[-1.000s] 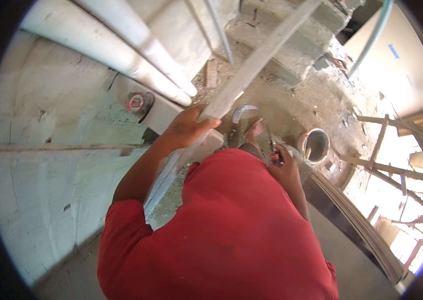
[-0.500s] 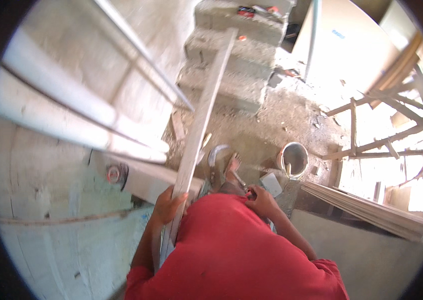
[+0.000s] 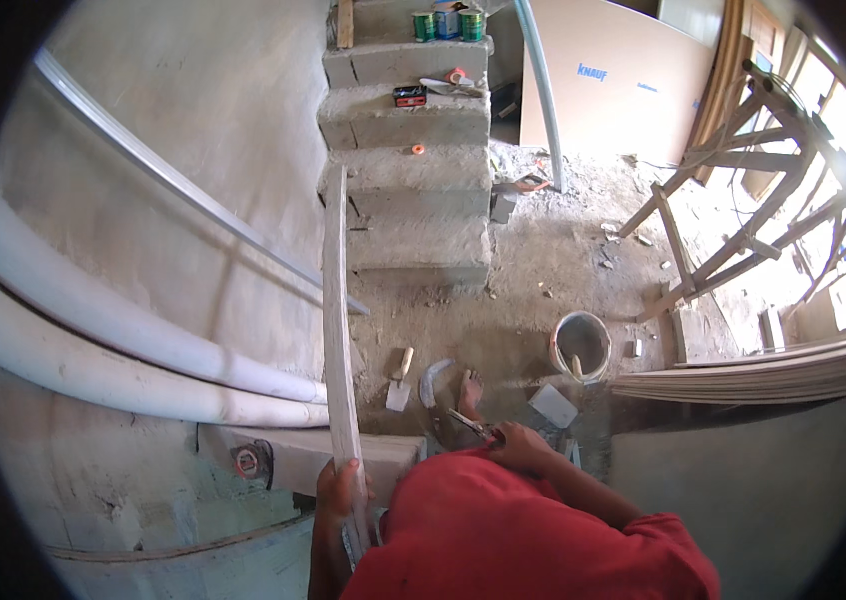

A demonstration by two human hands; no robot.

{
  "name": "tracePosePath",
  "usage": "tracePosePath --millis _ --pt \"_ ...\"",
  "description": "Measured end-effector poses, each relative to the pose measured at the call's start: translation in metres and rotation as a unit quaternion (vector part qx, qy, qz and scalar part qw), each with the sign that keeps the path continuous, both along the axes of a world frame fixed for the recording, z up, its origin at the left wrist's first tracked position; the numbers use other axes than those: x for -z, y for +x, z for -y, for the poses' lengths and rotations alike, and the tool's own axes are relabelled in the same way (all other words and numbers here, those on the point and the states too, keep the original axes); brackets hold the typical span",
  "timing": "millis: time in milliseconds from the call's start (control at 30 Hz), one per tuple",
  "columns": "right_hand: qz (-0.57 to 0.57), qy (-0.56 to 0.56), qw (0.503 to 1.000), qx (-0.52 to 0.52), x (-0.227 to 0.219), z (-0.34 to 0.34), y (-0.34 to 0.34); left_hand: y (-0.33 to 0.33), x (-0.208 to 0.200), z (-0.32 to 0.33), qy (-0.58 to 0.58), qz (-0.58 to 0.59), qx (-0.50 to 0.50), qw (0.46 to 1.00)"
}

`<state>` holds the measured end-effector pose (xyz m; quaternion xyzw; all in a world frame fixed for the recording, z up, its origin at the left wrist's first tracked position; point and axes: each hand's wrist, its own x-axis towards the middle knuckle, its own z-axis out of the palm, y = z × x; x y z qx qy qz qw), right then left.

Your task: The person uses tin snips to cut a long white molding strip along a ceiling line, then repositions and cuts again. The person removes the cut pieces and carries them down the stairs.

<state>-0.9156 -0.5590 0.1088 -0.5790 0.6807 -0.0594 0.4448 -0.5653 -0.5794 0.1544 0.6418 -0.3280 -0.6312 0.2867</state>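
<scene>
My left hand [image 3: 338, 487] is wrapped round the lower end of a long wooden batten [image 3: 337, 330], which stretches away toward the concrete steps. Closed in front of my red shirt, my right hand [image 3: 523, 446] grips a narrow metal hand tool [image 3: 468, 423]; its tip points left, and its exact kind is unclear. Beyond the hands, a bare foot [image 3: 471, 395] stands on the floor. Between the batten and the foot lie a trowel [image 3: 400, 380] and a curved grey strip [image 3: 431, 382]. A pale square piece [image 3: 552, 406] is right of the foot.
A bucket [image 3: 555, 345] stands ahead right. Concrete steps [image 3: 418, 245] rise ahead. Thick white pipes [image 3: 133, 375] and a metal profile [image 3: 183, 190] lean along the left wall. At right are a wooden trestle [image 3: 678, 235] and stacked boards [image 3: 753, 375]; a tape roll [image 3: 248, 460] sits left.
My view has swung up and round, showing more of the steps. The batten now appears more upright in view. The tool in my right hand shows more clearly; both hands keep their grip.
</scene>
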Motion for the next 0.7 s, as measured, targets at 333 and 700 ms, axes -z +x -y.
tracePosePath --millis 333,700 --pt "0.003 -0.01 0.996 0.087 0.013 -0.014 -0.008 -0.007 -0.003 -0.001 -0.014 0.027 0.049 0.998" --pt "-0.01 0.007 0.988 0.154 0.024 -0.051 -0.021 -0.025 -0.009 0.013 0.008 -0.024 0.119 0.993"
